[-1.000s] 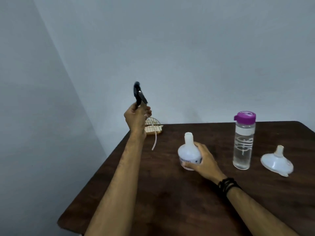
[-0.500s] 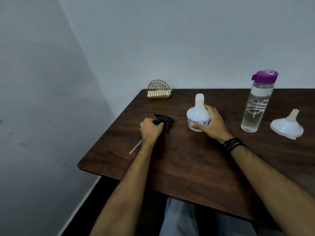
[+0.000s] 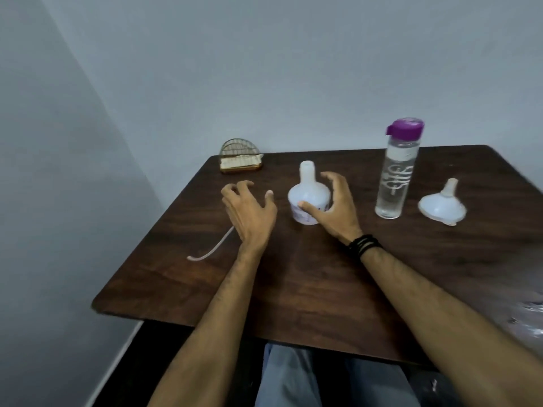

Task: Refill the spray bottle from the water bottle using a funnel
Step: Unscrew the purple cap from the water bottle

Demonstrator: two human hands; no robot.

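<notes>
The white spray bottle (image 3: 308, 190) stands uncapped on the dark wooden table (image 3: 317, 292). My right hand (image 3: 338, 210) is beside it with the thumb on its front and the fingers curled apart, off the neck. My left hand (image 3: 251, 212) hovers spread-fingered just left of the bottle and holds nothing. The sprayer's pale dip tube (image 3: 211, 251) lies on the table and runs out from under that hand; the black spray head is hidden. The clear water bottle (image 3: 395, 177) with a purple cap stands to the right. The white funnel (image 3: 440, 207) rests wide end down beyond it.
A wire napkin holder (image 3: 241, 160) sits at the table's far left corner, against the wall. The table's left edge and near edge are close to my arms. My lap shows below the near edge.
My left hand brought the spray head down from the air to the table and let go, its fingers now spread. My right hand's fingers have loosened from the spray bottle.
</notes>
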